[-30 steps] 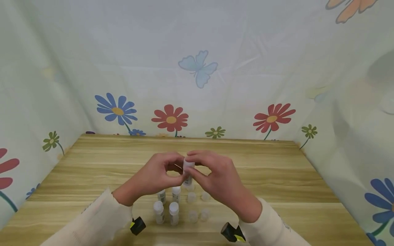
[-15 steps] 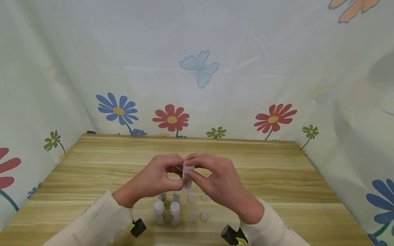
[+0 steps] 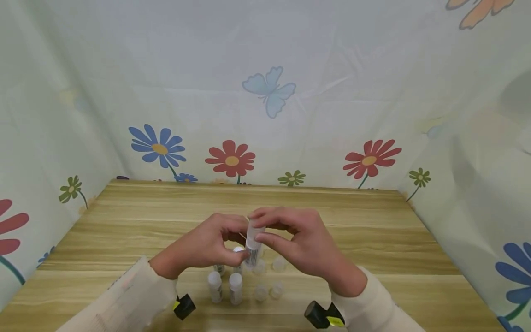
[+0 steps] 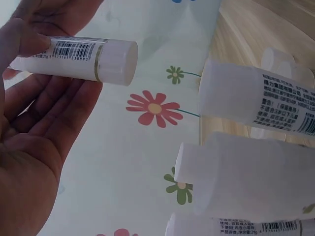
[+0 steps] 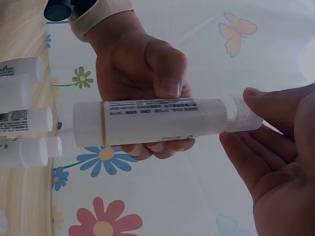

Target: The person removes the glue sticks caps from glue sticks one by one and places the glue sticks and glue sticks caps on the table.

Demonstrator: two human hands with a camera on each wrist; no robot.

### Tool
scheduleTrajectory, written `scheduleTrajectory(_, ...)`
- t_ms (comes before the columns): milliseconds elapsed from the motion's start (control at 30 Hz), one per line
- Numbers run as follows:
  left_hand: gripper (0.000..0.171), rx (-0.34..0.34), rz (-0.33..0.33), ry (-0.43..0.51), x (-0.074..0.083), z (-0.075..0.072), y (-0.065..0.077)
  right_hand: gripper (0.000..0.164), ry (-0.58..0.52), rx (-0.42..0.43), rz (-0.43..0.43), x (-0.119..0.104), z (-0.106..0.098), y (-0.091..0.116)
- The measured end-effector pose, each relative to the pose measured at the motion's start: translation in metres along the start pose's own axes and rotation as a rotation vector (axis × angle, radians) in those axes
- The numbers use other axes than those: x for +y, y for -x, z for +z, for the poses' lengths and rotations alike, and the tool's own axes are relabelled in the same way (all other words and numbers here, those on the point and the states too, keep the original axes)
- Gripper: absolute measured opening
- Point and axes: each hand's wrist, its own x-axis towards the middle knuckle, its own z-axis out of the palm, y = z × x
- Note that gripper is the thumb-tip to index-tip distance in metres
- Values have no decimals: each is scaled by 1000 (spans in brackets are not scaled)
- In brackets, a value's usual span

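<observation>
A white glue stick (image 3: 251, 256), with printed text and a barcode, is held upright above the table between both hands. My left hand (image 3: 217, 242) grips its body from the side; in the right wrist view thumb and fingers wrap the printed tube (image 5: 157, 123). My right hand (image 3: 300, 242) pinches the translucent, ribbed cap (image 5: 241, 114) at the top. The wider bottom end (image 4: 118, 61), below a gold line, points down. Several similar glue sticks (image 3: 235, 289) stand just below my left hand, the rear ones partly hidden by it.
Several translucent round caps (image 3: 261, 292) sit on the wooden table (image 3: 332, 212), right of the standing sticks. A flower-printed cloth (image 3: 315, 115) encloses the table's back and sides. Black wrist devices (image 3: 317, 314) hang under both sleeves.
The glue stick has lowered slightly and tilted a little. My right hand has shifted slightly right, exposing more of the stick's top and printed body. Both hands keep their hold.
</observation>
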Motion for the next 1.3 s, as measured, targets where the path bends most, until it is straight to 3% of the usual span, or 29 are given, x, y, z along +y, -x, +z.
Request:
scheduleTrajectory(167,26,22,-20,-12,-3,-4,-2,18,-16,72,-5,3,-3,-1)
scheduleTrajectory(433,29,78,-193,-52,-14,-21,-10,17,33,148,95,28,-6,5)
scheduleTrajectory(633,28,86,-330,-68,-33,-30,-16,10,171,94,246,73,2,20)
scheduleTrajectory(1000,29,40,-452,-163,-66,-32,-24,8,260,-65,454,119,18,39)
scheduleTrajectory(1300,29,-35,-468,-213,-74,-31,-27,13,341,-128,456,134,25,49)
